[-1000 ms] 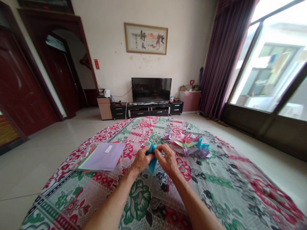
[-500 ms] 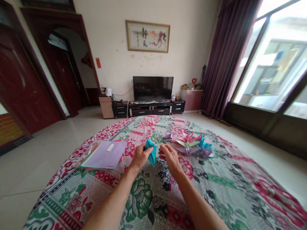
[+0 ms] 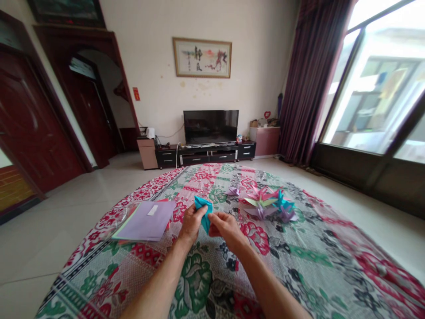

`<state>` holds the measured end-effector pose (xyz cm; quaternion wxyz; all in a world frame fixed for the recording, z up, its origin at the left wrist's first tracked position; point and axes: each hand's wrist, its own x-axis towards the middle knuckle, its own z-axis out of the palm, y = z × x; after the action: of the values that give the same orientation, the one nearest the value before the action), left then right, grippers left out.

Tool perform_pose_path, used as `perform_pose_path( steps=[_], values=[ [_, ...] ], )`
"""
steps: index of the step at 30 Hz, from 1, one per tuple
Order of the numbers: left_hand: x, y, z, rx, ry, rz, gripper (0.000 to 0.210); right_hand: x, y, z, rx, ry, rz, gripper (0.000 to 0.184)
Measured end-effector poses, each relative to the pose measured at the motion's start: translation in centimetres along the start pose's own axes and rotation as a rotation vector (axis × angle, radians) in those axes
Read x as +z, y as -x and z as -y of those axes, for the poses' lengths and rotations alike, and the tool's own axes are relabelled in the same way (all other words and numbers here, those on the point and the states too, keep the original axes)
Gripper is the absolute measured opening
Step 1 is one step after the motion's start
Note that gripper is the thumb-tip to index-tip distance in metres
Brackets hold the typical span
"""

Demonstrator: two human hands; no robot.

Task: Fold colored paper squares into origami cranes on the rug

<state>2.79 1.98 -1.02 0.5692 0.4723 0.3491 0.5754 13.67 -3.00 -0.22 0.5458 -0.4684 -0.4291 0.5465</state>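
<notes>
A piece of folded blue origami paper [image 3: 203, 205] is held up over the table in front of me. My left hand [image 3: 193, 220] grips it from the left, thumb on its near face. My right hand [image 3: 226, 226] pinches its right edge between thumb and fingers. To the right of the hands lies a cluster of folded paper cranes [image 3: 260, 202] in pink, green, purple and blue. A single purple paper crane [image 3: 233, 191] rests a little apart, to the left of that cluster.
A stack of coloured paper sheets [image 3: 144, 220], purple on top with a small white label, lies on the left of the table. Under everything spreads a flowered tablecloth [image 3: 192, 283]. Beyond the table stand a television [image 3: 211, 127] and a low black cabinet [image 3: 222, 156].
My right hand has moved left and now pinches the blue paper it was apart from. The paper has turned and shifted slightly left in my left hand. The view has tilted up slightly.
</notes>
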Motion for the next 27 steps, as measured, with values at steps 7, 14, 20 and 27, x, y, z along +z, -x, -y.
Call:
perform_pose_path(
  steps=[7,14,20,27],
  values=[
    [-0.1,-0.1,0.6,-0.025,0.048,-0.025,0.021,0.8,0.1,-0.2,-0.157,0.289,-0.199,0.029],
    [0.4,0.5,0.3,0.010,0.047,0.061,0.022,0.3,0.0,-0.1,-0.184,0.258,-0.257,0.032],
    [0.4,0.6,0.6,-0.004,0.022,0.053,0.019,-0.1,0.3,0.6,-0.297,0.485,-0.426,0.020],
    [0.4,0.8,0.7,0.015,-0.018,0.062,0.021,-0.4,-0.6,-0.5,-0.390,0.308,-0.432,0.030]
  ],
)
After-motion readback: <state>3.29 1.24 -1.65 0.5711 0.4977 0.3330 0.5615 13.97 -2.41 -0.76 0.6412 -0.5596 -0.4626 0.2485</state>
